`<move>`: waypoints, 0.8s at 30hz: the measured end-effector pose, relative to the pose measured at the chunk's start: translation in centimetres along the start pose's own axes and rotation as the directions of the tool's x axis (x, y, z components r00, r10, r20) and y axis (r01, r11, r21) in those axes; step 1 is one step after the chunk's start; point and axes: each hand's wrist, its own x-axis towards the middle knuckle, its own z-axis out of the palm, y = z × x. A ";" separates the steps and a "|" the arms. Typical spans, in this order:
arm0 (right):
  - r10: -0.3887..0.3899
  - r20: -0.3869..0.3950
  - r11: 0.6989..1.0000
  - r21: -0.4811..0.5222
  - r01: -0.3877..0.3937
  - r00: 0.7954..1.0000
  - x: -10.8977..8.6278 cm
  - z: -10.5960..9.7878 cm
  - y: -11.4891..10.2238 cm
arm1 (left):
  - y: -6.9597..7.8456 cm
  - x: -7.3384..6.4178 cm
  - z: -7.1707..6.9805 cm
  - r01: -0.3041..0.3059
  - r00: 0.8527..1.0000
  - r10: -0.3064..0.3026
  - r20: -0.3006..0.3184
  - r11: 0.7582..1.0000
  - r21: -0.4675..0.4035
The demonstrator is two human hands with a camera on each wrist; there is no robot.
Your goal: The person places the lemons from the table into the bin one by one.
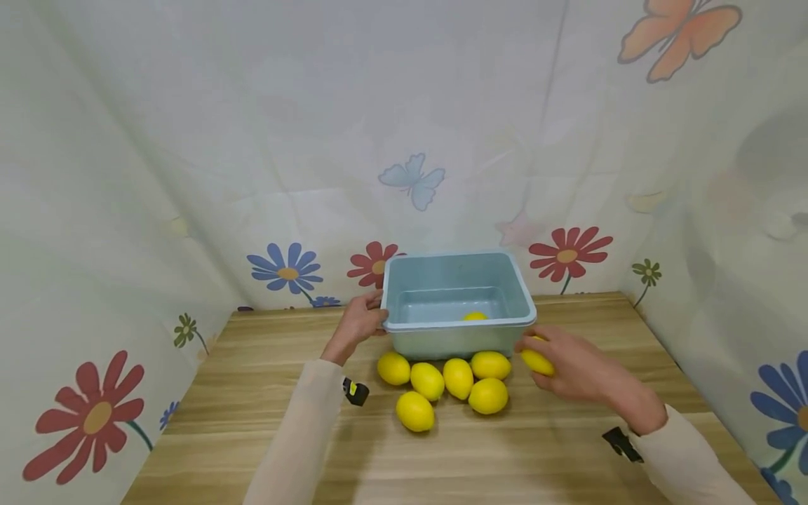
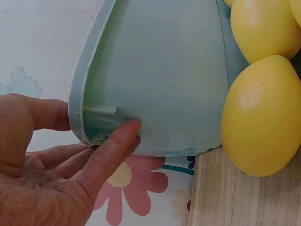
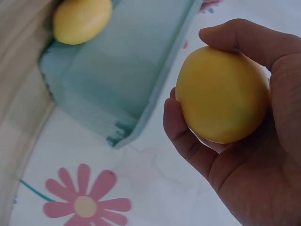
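A pale blue-green plastic basin [image 1: 454,341] stands at the back of the wooden table, with one lemon [image 1: 475,316] partly visible inside. My left hand [image 1: 361,319] holds the basin's left end; in the left wrist view its thumb is at the rim and its fingertips [image 2: 129,127] touch the outer wall. In my right hand [image 1: 577,365], just off the basin's front right corner, is another lemon [image 3: 223,96], gripped between thumb and curled fingers. Several lemons [image 1: 458,379] lie close together on the table in front of the basin.
The wooden table [image 1: 265,421] meets a white curtain [image 1: 303,140] printed with flowers and butterflies, which hangs behind and along both sides. The nearest loose lemon [image 1: 415,412] lies toward the front left of the group. Small black devices sit at both wrists.
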 end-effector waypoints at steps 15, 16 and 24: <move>-0.117 -0.079 0.991 -0.075 0.111 0.990 5.4 -3.6 -1.4 | 0.1 -0.1 -0.2 -0.022 1.000 0.022 -0.007 1.000 0.011; -0.120 -0.077 0.991 -0.072 0.115 0.990 5.8 -3.8 -1.4 | 0.2 -0.1 -0.2 -0.019 1.000 0.019 -0.006 1.000 0.012; -0.102 -0.076 0.995 -0.016 0.101 0.992 8.5 -5.4 -0.6 | 0.2 -0.1 -0.1 -0.016 1.000 0.016 0.002 1.000 0.008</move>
